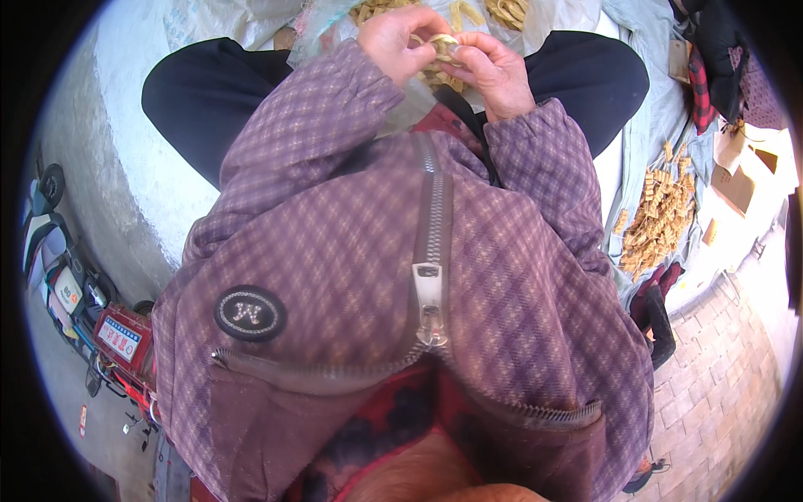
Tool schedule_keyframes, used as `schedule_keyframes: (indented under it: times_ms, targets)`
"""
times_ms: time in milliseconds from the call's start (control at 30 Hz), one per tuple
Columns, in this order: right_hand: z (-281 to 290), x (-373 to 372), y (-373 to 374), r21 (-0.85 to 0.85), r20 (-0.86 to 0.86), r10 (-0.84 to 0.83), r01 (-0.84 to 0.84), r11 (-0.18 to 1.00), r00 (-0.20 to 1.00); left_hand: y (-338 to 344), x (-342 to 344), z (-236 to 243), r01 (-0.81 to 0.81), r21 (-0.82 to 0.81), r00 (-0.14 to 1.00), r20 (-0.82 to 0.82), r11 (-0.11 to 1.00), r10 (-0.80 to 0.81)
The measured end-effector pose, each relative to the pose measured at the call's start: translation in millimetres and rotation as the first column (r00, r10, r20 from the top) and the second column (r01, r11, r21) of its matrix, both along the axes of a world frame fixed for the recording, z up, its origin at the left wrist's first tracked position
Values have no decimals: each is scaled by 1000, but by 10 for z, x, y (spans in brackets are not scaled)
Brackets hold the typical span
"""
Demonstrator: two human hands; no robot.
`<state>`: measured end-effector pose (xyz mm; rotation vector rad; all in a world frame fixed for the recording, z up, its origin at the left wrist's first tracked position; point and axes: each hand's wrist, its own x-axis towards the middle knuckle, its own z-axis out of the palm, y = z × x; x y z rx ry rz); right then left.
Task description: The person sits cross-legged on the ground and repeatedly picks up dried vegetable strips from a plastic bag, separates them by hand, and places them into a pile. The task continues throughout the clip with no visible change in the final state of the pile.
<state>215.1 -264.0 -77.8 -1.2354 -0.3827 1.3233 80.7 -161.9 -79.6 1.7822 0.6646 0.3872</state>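
Between my raised hands, at the top of the view, is a loop of pale yellow, ribbon-like strip (443,48); its exact kind is hard to make out. My left hand (400,42) pinches one side of it, fingers bent toward the other hand. My right hand (495,74) grips the opposite side between thumb and fingers. Just beyond and beneath the hands lie more yellow strips (507,12), loosely heaped on clear plastic sheeting (556,21). My fingers partly cover the loop.
On the right, a pile of brownish-yellow pieces on thin sticks (661,213) lies on pale plastic, beside open cardboard (733,186). Dark bags and cloth (718,63) are at the upper right. Parked vehicles (75,289) stand at the left, brick paving (719,360) at the lower right.
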Motion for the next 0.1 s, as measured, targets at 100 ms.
schedule_keyframes:
  times_ms: [100]
  targets:
    - [14, -3, 3, -40, -95, -8, 5, 999, 995, -32, -19, -49, -52, 60, 991, -121, 997, 59]
